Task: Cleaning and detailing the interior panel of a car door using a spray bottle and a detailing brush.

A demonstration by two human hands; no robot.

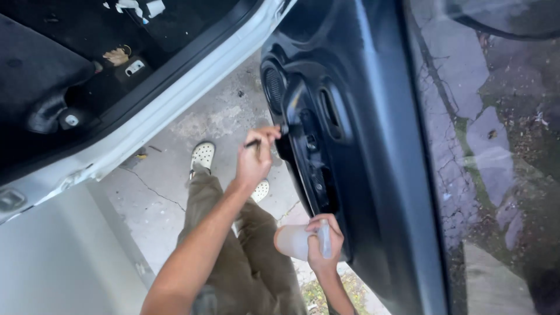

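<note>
Left hand [255,156] pinches a thin dark brush [263,137], its tip up against the black inner door panel [344,134] beside the round speaker grille [273,87]. Lower down, right hand [322,245] wraps tight round a translucent spray bottle [297,241], held near the panel's lower edge, above the cracked concrete [221,116].

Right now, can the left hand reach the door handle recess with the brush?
Probably yes: the left hand holds the brush right at the door panel, nothing between. The right hand holds a bottle lower down.
</note>
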